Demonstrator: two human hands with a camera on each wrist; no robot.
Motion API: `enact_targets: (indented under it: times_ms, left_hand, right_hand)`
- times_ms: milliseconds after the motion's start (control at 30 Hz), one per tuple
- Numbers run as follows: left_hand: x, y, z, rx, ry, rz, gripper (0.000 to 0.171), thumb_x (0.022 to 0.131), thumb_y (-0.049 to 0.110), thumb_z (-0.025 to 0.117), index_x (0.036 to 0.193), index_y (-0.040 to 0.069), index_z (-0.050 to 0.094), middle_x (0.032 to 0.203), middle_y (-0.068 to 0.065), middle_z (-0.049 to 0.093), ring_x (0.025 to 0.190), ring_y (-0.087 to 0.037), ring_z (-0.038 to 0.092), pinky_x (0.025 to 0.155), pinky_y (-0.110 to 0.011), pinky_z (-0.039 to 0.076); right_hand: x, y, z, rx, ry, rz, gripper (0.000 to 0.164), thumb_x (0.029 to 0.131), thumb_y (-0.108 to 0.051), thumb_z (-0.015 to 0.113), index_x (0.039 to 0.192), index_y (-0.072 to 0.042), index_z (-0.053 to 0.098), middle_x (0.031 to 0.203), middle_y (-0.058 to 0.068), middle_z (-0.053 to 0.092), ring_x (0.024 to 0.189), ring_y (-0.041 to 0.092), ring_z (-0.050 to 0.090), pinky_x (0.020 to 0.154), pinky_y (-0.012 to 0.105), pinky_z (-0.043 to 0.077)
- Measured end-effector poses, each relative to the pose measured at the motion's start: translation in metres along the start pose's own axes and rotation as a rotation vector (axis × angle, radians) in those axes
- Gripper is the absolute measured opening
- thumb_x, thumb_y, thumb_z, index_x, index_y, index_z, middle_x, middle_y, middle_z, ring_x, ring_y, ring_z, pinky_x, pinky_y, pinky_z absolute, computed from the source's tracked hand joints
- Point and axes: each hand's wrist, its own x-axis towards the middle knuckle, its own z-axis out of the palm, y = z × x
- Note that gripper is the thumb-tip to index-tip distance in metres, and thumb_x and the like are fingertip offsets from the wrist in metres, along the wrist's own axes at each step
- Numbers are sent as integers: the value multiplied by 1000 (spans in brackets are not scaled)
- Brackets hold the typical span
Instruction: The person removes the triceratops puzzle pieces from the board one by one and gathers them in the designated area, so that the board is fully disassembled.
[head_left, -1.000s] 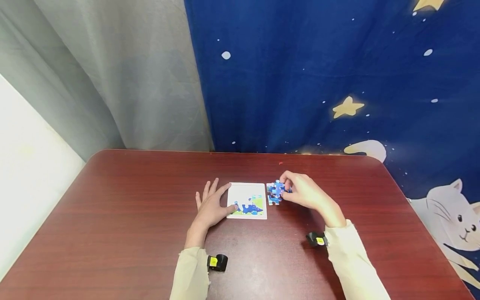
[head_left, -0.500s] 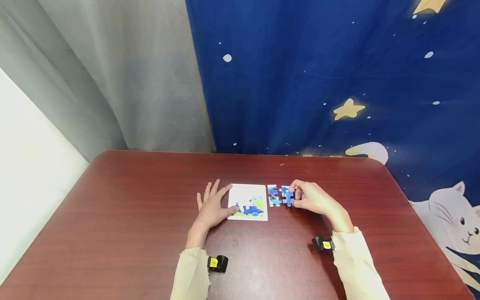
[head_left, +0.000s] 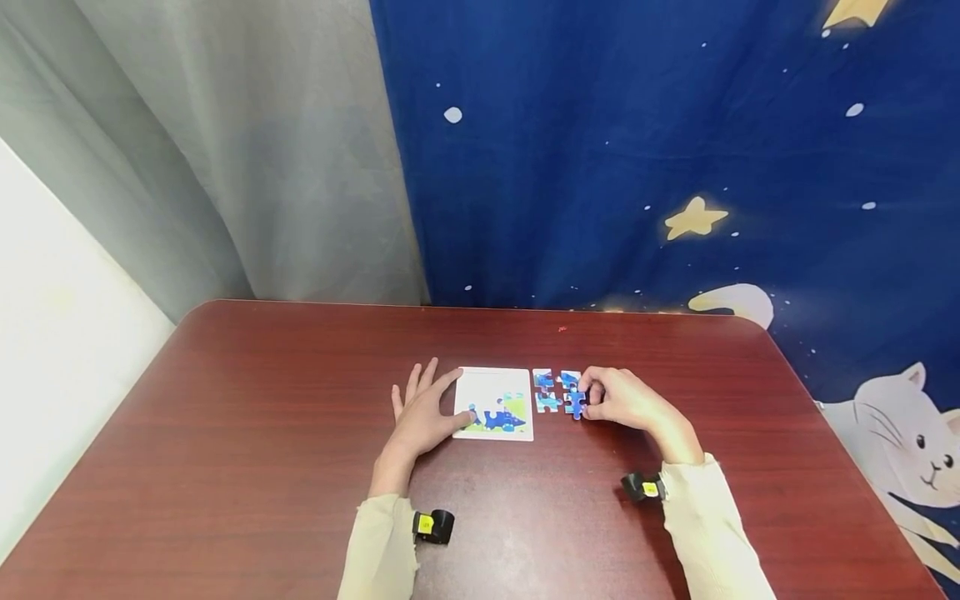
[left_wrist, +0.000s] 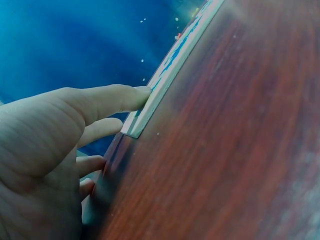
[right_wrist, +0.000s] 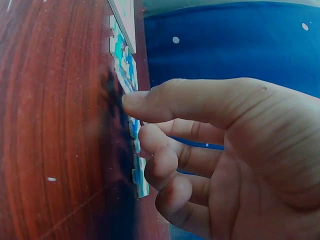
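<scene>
A flat white puzzle board (head_left: 480, 383) lies mid-table, with blue, green and yellow pieces fitted along its lower part. My left hand (head_left: 418, 425) is spread at its left side: the thumb rests on the lower left and the index finger touches the upper left corner. In the left wrist view the thumb (left_wrist: 122, 97) lies on the board's rim. Right of the board, my right hand (head_left: 622, 403) pinches a dark blue puzzle piece (head_left: 575, 406) at table level. Beside it lie a piece above (head_left: 570, 379) and two pieces to the left, one lower (head_left: 547, 403) and one upper (head_left: 542, 379).
A brown wooden table (head_left: 262, 467) carries everything. Far behind the pieces is a tiny red speck (head_left: 562, 328). Black wrist cameras (head_left: 435, 527) sit by both sleeves. Grey and blue curtains (head_left: 562, 167) hang along the table's far edge.
The right hand has carried the dark blue piece from above the left pieces rightward and toward me, down beside them. The left hand and board stay put.
</scene>
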Motion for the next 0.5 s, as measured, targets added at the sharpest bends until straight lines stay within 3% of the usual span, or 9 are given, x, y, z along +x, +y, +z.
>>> enact_targets:
  times_ms: [500]
  left_hand:
    - [1,1,-1,13,-4,-3,71,75,34,74,139,19,46,153,-14,17,140,-33,1,102,-60,-9]
  right_hand:
    - [1,0,5,-39,-12,24,26,70,-7,77,88,-6,58,65,-4,52,59,11,46,61,30,40]
